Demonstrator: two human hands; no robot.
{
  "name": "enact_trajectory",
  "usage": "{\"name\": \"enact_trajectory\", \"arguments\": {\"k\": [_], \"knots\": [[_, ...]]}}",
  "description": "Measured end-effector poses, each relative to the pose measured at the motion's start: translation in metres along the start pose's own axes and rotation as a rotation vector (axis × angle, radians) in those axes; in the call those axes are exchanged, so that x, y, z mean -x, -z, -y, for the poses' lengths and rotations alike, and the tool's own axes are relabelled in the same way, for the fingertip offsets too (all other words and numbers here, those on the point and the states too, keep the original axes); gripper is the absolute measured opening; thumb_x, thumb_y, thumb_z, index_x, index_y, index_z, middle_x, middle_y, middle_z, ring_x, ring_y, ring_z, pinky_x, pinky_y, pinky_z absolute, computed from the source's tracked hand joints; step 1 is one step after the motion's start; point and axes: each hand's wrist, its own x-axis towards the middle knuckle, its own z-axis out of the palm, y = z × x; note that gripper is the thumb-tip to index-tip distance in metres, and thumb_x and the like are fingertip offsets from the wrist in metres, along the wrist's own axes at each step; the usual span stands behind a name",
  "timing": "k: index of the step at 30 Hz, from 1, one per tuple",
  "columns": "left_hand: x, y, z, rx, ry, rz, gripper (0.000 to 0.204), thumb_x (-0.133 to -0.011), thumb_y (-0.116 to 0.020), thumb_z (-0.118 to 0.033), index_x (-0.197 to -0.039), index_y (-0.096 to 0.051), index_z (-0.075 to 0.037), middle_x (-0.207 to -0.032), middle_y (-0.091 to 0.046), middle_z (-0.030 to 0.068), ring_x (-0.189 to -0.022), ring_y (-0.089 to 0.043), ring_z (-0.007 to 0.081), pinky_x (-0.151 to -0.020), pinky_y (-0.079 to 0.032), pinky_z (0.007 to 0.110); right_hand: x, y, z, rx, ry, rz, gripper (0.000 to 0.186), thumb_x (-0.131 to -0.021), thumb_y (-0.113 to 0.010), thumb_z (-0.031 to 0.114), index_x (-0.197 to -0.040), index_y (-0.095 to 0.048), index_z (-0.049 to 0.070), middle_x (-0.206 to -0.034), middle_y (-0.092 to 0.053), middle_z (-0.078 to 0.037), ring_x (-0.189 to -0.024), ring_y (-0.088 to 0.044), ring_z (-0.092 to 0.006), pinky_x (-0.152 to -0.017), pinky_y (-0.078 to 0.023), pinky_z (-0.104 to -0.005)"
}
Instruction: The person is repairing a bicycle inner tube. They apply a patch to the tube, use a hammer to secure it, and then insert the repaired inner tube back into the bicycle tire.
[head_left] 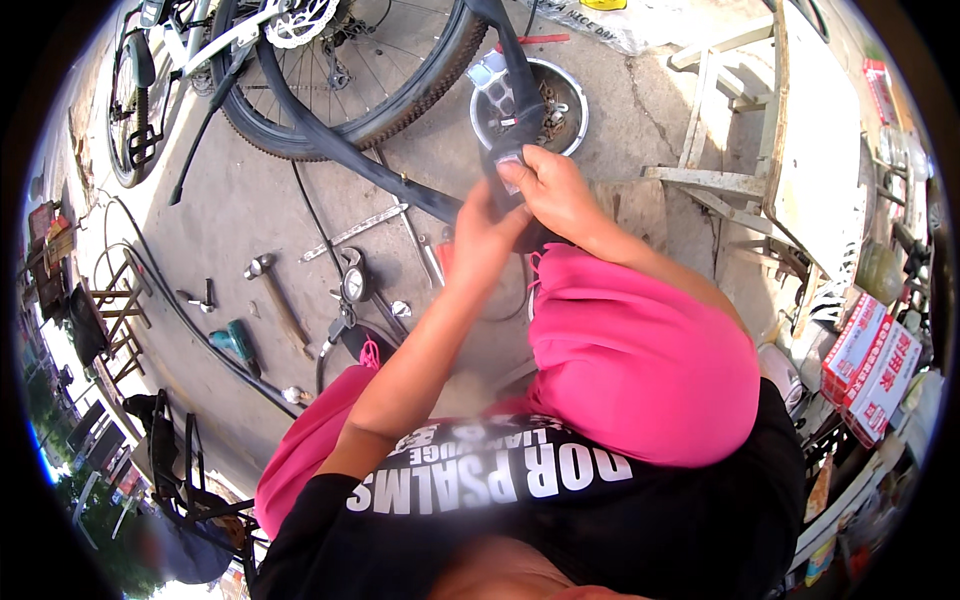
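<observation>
Both my hands hold a black bicycle inner tube (pixel 370 168) above my knees. My left hand (pixel 482 225), partly smeared by motion, is closed round the tube from the left. My right hand (pixel 562 195) grips it from the right, its thumb lying by a small pale square patch (pixel 510 174) on the rubber. The tube loops from my hands up to the left, across a bicycle wheel (pixel 400 120). Another stretch passes over a metal bowl (pixel 584 110) with small metal parts in it. My fingers' undersides are hidden.
On the concrete to the left lie a hammer (pixel 283 308), a green-and-black tool (pixel 236 344), a long silver tool (pixel 360 232) and a pressure gauge (pixel 355 283) with hoses. A worn wooden stool (pixel 715 180) stands at right. A red-and-white box (pixel 872 365) sits farther right.
</observation>
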Motion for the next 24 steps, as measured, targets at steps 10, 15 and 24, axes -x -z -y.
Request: {"name": "enact_trajectory", "arguments": {"k": [10,15,24], "knots": [[-0.007,0.07,0.0,0.22,0.248,0.074,0.025,-0.09,-0.066,-0.02,-0.109,-0.063,-0.003,-0.091,-0.067,0.0054,-0.081,-0.063,0.0126,-0.073,-0.05,0.028,-0.012,0.018,-0.068,-0.445,-0.643,0.034,0.058,-0.092,-0.051,0.058,-0.082,-0.055,0.002,-0.067,-0.054,-0.006,-0.052,-0.046,-0.0104,-0.043,-0.035,-0.0233],[-0.015,0.117,-0.025,0.377,-0.018,0.087,0.024,-0.088,-0.07,-0.023,-0.099,-0.064,-0.002,-0.072,-0.062,0.0042,-0.062,-0.05,0.0124,-0.058,-0.039,0.026,-0.036,0.006,-0.144,-0.87,-1.0,-0.173,0.047,-0.092,-0.058,0.048,-0.101,-0.05,0.003,-0.079,-0.056,-0.008,-0.056,-0.048,-0.0137,-0.043,-0.036,-0.0233],[-0.008,0.145,-0.088,0.593,-0.168,-0.04,0.031,-0.094,-0.062,-0.03,-0.082,-0.06,-0.002,-0.049,-0.034,-0.005,-0.047,-0.025,0.0057,-0.049,-0.02,0.024,-0.084,0.017,-0.2,-1.349,-0.816,-0.301,0.013,-0.09,-0.046,0.007,-0.098,-0.046,-0.002,-0.079,-0.054,-0.017,-0.054,-0.046,-0.0158,-0.041,-0.035,-0.0257]]}}
